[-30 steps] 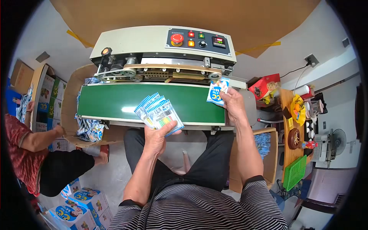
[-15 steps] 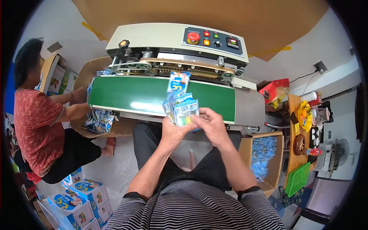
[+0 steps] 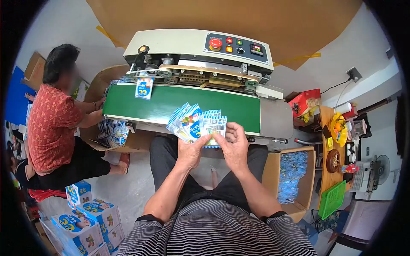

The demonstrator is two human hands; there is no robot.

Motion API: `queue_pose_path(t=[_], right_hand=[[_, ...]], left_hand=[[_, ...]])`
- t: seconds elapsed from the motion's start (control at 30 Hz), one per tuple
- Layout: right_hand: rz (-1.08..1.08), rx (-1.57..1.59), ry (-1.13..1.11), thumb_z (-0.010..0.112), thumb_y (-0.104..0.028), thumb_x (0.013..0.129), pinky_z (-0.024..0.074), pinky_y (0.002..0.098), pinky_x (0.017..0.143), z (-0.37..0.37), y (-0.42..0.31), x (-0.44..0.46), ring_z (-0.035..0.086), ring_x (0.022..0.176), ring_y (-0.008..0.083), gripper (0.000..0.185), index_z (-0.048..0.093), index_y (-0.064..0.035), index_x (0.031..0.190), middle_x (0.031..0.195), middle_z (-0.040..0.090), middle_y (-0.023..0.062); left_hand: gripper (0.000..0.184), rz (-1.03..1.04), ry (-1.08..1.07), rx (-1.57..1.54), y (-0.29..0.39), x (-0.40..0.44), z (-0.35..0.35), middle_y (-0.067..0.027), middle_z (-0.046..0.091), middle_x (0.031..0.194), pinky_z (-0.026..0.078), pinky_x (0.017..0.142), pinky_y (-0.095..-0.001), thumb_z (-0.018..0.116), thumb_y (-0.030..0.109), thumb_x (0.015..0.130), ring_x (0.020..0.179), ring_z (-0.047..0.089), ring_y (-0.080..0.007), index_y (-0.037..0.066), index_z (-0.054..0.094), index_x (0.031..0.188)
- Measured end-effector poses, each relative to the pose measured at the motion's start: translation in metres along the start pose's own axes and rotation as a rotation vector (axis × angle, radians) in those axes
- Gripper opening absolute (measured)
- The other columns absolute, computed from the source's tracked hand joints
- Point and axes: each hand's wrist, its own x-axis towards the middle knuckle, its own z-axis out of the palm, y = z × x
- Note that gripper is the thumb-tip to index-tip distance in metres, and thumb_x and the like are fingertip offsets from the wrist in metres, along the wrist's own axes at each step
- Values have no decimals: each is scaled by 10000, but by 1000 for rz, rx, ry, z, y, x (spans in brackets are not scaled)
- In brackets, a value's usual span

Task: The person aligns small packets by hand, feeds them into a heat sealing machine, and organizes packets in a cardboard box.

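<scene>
Several small blue-and-white printed packets are fanned out in my left hand, its thumb pressed over their lower ends. My right hand pinches the rightmost packet, which shows a barcode side and overlaps the others. Both hands are just in front of the green conveyor belt of a band sealing machine. Another packet lies on the belt toward its left end, its top edge by the rollers.
At left a person in a red patterned top crouches, arms reaching to a carton of packets. An open carton of packets stands right of my legs. Printed boxes are stacked lower left. A wooden table holds a green basket.
The packet on the belt has travelled left along the machine. The packets in my left hand are spread wider, and my right hand now pinches one. The person at left sits more upright in view.
</scene>
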Motion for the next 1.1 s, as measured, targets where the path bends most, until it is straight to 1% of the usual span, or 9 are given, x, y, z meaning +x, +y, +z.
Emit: queue_pose_path(t=[0.17,0.27,0.3,0.43,0.57,0.67,0.83,0.9,1.1], right_hand=[[110,-60,-227,727,-65,956,587,271,783,-15,10,3,698,916,135,228,644,49,1135,1069,724,112],[232,223,-280,713,-44,960,580,260,774,-14,11,10,694,929,121,225,649,56,1151,1062,730,108],[234,221,-282,713,-44,960,580,260,774,-14,11,10,694,929,121,225,649,56,1151,1062,730,108],[284,215,-249,696,-35,969,569,240,744,-15,15,13,693,902,102,209,659,49,1157,1050,736,100],[241,230,-195,658,-47,998,547,231,753,-25,25,22,679,882,93,233,627,80,1191,1055,730,96],[225,265,-66,627,-104,1022,556,229,704,-33,25,32,696,850,96,300,587,33,1286,1082,731,94],[245,269,80,603,-129,1034,582,252,759,-80,10,74,715,908,133,336,550,42,1318,1113,724,108],[233,357,114,632,-77,1003,604,284,823,-94,-3,91,727,956,172,318,561,59,1282,1150,719,125],[273,221,64,664,2,954,616,307,845,-121,-4,124,733,961,197,336,562,73,1266,1153,724,147]], left_hand=[[521,105,22,-14,-2,-3,0,-92,666,1234,569,957,-340,733,-69,871,1089,684,-192,-14,531,1348],[523,98,64,-97,0,-1,3,-88,662,1238,572,954,-344,735,-59,879,1091,680,-190,-3,525,1354],[524,95,86,-139,1,-1,3,-86,660,1240,574,953,-346,736,-55,883,1092,679,-189,3,522,1357],[521,49,83,-186,-2,3,0,-80,641,1284,555,992,-373,720,-27,904,1156,657,-206,25,508,1377],[529,23,116,-204,-3,8,3,-78,638,1283,565,990,-377,718,-22,911,1166,650,-202,34,499,1390],[520,66,159,-184,-4,14,6,-75,640,1262,584,953,-364,720,-19,916,1122,666,-197,36,499,1383],[540,99,185,-157,1,20,0,-76,629,1276,595,941,-354,717,-16,924,1120,668,-196,37,475,1403],[545,91,188,-157,3,22,-3,-76,626,1281,595,941,-353,716,-18,924,1128,665,-195,38,471,1408],[560,74,191,-149,2,24,-5,-75,616,1303,585,966,-353,701,-34,930,1160,651,-193,44,455,1427]])
